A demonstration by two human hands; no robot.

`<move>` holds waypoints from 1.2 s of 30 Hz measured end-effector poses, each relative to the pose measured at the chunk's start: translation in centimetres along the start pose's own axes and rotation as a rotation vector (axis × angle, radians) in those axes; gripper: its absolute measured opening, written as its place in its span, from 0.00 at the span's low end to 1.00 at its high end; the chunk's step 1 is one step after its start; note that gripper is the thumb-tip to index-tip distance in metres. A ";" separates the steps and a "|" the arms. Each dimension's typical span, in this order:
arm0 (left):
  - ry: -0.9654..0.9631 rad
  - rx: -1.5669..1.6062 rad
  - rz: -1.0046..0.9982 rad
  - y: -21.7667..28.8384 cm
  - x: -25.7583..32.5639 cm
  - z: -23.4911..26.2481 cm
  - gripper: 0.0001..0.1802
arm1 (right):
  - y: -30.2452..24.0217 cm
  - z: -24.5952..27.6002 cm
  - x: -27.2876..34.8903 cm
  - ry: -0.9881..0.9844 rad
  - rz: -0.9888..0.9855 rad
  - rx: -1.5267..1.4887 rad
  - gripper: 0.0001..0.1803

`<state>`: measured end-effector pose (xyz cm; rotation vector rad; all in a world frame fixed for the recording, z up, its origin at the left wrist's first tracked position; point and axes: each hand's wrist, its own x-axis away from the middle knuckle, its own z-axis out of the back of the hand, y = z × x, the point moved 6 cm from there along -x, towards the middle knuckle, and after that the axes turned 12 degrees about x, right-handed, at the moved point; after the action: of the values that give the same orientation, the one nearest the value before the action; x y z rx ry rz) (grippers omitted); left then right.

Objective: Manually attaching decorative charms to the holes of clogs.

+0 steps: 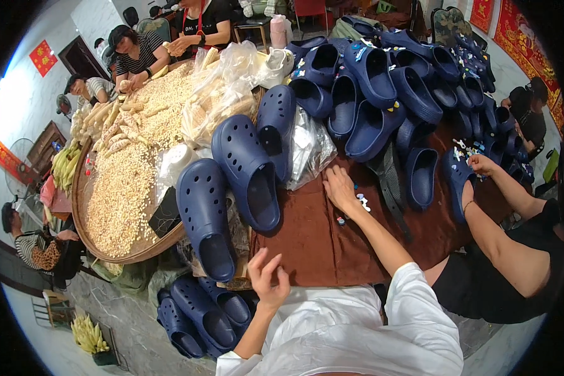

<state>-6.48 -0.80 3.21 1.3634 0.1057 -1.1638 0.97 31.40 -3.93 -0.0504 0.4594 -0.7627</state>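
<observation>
My left hand point(269, 279) is raised just off the table's front edge, fingers loosely bent and apart, nothing in them. Beside it, a navy clog point(205, 207) with a holed upper lies at the table's left edge. Two more, a clog point(244, 166) and another clog point(276, 119), lie behind it. My right hand point(341, 189) rests on the brown cloth point(307, 244), fingers stretched toward a clear plastic bag point(310, 147). Small white and blue shoe charms point(362, 202) lie just right of this hand. A dark strap point(390, 188) hangs down near the charms.
Many navy clogs point(373, 72) are piled across the back and right. At right, a co-worker's hands point(479, 166) work at a clog with charms. Left stands a large round tray point(81, 213) of corn kernels, with people beyond. More clogs point(200, 313) sit below, left of me.
</observation>
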 end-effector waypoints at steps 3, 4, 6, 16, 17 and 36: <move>-0.070 0.046 -0.065 0.1 -2.3 -1.9 0.20 | 0.3 1.6 2.4 -0.049 0.017 0.029 0.11; -0.071 0.052 -0.072 0.0 -3.4 -2.7 0.20 | 0.4 2.7 3.2 -0.013 0.030 -0.005 0.11; -0.150 0.078 -0.096 -0.5 -5.2 -4.7 0.19 | 0.6 4.4 4.3 0.103 0.043 -0.087 0.09; -0.478 -0.026 -0.018 -8.6 -3.6 -11.8 0.23 | 1.3 14.3 -0.8 0.427 -0.057 -0.196 0.07; -0.492 -0.086 -0.061 -8.4 -3.5 -11.9 0.23 | 1.8 15.3 -2.4 0.465 -0.045 -0.114 0.11; -0.448 -0.018 0.028 -8.8 -4.2 -12.0 0.19 | 6.7 17.0 -9.1 0.640 -0.186 0.324 0.19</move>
<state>-7.97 13.03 -3.57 1.0563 -0.2222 -1.4125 6.74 40.34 13.47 0.4720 0.9392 -1.0270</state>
